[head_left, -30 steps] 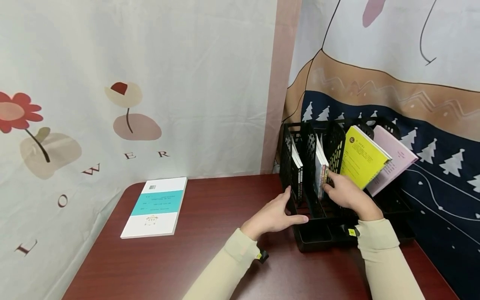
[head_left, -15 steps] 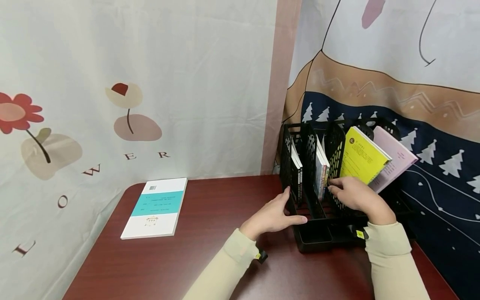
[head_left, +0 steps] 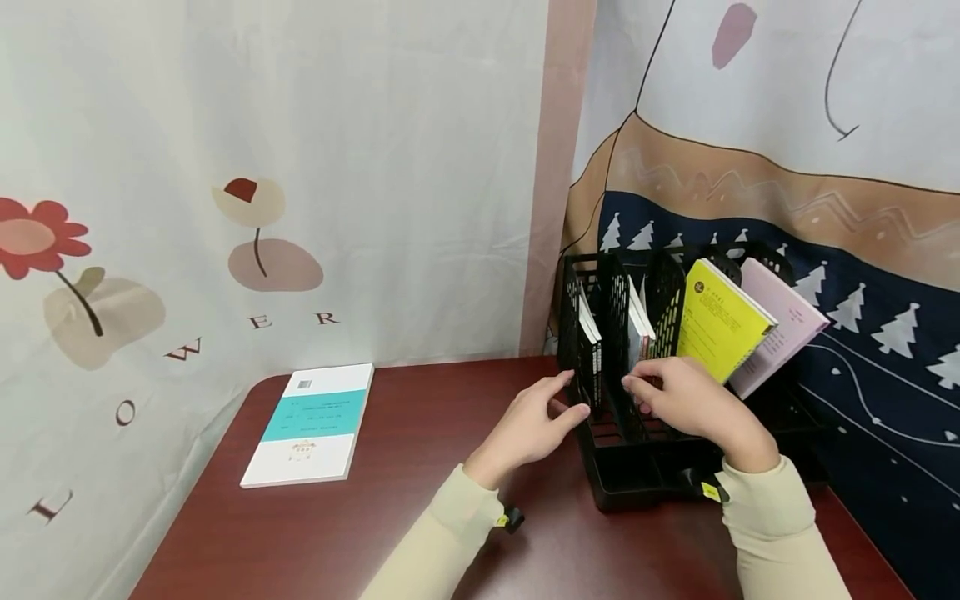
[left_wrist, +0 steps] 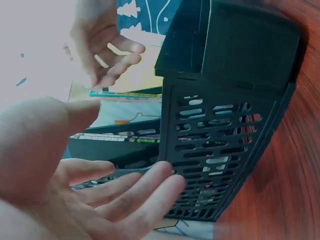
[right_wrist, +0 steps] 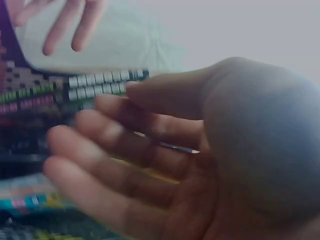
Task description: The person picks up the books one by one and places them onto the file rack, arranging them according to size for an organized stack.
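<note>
A black mesh desktop file rack (head_left: 637, 479) stands at the right of the table with books upright in its slots. My left hand (head_left: 525, 425) is at the rack's left side, fingers spread and thumb apart; in the left wrist view its fingertips overlap the perforated side panel (left_wrist: 215, 150). In front of the second slot is my right hand (head_left: 693, 404), its fingers loosely bent and nothing between them. It partly hides the thin books (head_left: 640, 321) there. More books (head_left: 589, 321) fill the leftmost slot. A yellow book (head_left: 723, 321) and a pink book (head_left: 783, 321) lean in the right slots.
A white book with a teal band (head_left: 311, 412) lies flat on the red-brown table (head_left: 442, 417) at the left. Printed cloth (head_left: 420, 167) hangs behind the table, and a dark blue printed part (head_left: 885, 400) is close to the rack's right side.
My right hand left the thin books in the second slot, drew right, then came back left in front of them. My left hand has moved slightly left, its thumb off the rack's front edge.
</note>
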Demonstrator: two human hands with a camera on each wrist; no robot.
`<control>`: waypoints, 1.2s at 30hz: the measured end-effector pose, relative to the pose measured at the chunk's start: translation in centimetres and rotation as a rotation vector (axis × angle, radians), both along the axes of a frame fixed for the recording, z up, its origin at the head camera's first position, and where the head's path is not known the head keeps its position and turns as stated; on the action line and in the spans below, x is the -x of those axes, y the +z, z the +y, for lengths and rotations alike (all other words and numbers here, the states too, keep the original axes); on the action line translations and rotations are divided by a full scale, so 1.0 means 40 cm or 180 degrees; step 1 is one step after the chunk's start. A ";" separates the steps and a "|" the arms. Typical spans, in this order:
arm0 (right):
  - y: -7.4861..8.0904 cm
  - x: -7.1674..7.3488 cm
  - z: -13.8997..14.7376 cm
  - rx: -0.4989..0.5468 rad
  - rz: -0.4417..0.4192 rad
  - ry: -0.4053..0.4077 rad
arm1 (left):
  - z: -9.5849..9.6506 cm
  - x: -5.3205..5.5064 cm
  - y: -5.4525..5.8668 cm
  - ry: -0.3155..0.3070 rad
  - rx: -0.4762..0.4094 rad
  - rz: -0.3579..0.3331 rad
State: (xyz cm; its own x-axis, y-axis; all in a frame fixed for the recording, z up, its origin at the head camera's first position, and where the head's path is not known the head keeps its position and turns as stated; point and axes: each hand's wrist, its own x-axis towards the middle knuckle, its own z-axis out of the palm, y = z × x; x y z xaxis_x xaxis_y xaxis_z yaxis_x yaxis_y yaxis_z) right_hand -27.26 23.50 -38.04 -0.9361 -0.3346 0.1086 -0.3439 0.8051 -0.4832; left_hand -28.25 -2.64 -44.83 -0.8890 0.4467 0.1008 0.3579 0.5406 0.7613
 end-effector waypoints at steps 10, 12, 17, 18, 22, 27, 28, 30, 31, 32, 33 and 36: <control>-0.053 -0.005 -0.120 0.0673 0.0175 0.0338 | -0.099 -0.007 0.007 0.0201 0.0043 0.0335; -0.069 -0.006 -0.140 0.0727 0.0222 0.0368 | -0.131 -0.005 0.003 0.0280 0.0129 0.0347; -0.109 -0.012 -0.189 0.0791 0.0288 0.0500 | -0.236 -0.004 -0.015 0.0659 0.0390 0.0378; -0.115 -0.014 -0.198 0.0786 0.0282 0.0530 | -0.260 -0.001 -0.022 0.0760 0.0440 0.0401; -0.139 -0.022 -0.235 0.0618 0.0345 0.0604 | -0.366 0.013 -0.039 0.1173 0.0617 0.0444; -0.167 -0.027 -0.280 0.0244 0.0463 0.0655 | -0.520 0.042 -0.062 0.1569 0.0874 0.0302; -0.171 -0.028 -0.288 0.0201 0.0449 0.0669 | -0.554 0.046 -0.069 0.1628 0.0955 0.0243; -0.177 -0.029 -0.302 0.0136 0.0390 0.0680 | -0.618 0.051 -0.078 0.1707 0.1107 0.0079; -0.179 -0.030 -0.308 0.0111 0.0367 0.0689 | -0.652 0.056 -0.091 0.1759 0.1194 0.0063; -0.181 -0.031 -0.313 0.0082 0.0347 0.0702 | -0.681 0.056 -0.093 0.1776 0.1276 -0.0012; -0.182 -0.031 -0.318 0.0064 0.0328 0.0721 | -0.708 0.055 -0.095 0.1798 0.1348 -0.0087; -0.184 -0.033 -0.333 0.0046 0.0284 0.0780 | -0.780 0.050 -0.098 0.1871 0.1557 -0.0237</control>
